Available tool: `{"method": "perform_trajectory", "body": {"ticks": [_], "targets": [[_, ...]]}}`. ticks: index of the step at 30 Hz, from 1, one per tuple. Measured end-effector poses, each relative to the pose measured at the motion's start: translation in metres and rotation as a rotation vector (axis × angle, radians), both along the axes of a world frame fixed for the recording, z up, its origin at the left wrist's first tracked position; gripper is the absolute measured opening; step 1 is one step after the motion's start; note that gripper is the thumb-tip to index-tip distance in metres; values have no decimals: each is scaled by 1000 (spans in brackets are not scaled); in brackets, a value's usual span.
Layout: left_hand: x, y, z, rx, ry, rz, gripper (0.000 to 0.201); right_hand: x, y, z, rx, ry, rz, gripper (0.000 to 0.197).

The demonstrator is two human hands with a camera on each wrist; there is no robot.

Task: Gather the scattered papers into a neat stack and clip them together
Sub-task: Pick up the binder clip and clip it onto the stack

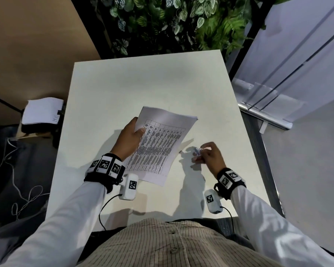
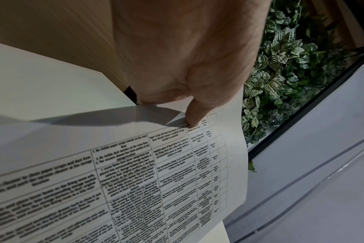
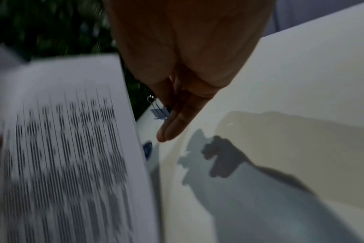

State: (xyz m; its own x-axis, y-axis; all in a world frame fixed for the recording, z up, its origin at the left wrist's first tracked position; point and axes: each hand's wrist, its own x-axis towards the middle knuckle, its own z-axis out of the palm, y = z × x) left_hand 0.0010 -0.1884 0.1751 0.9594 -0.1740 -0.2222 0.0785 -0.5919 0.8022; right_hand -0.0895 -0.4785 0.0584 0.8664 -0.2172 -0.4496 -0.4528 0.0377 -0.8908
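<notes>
A stack of printed papers point(image 1: 162, 147) with a table of text on top is lifted at a slant over the white table point(image 1: 143, 89). My left hand point(image 1: 130, 137) grips its left edge, thumb on top; the left wrist view shows the thumb point(image 2: 194, 118) pressing the top sheet of the papers point(image 2: 135, 180). To the right of the stack, my right hand point(image 1: 208, 153) pinches a small blue binder clip point(image 1: 198, 151) just above the table. In the right wrist view the clip point(image 3: 159, 113) sits between the fingers point(image 3: 177, 123), close to the edge of the blurred papers point(image 3: 62, 148).
A pad of white sheets point(image 1: 41, 110) lies on a black box left of the table. Cables point(image 1: 17, 189) trail on the floor there. A leafy plant wall point(image 1: 172, 22) stands behind the table. A glass partition point(image 1: 278, 74) runs along the right.
</notes>
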Motion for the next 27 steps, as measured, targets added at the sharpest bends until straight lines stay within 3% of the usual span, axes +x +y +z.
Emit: {"method": "perform_trajectory", "body": {"ticks": [5, 9, 20, 27], "targets": [[3, 0, 7, -9, 18, -19, 33, 47, -6, 63, 350, -207, -200, 20], [4, -5, 8, -3, 37, -36, 31, 76, 5, 111, 605, -264, -187, 17], [-1, -13, 14, -57, 29, -104, 30, 104, 48, 148, 1, -416, 117, 25], [3, -13, 18, -8, 40, -143, 41, 108, 46, 159, -80, -476, 276, 13]]}}
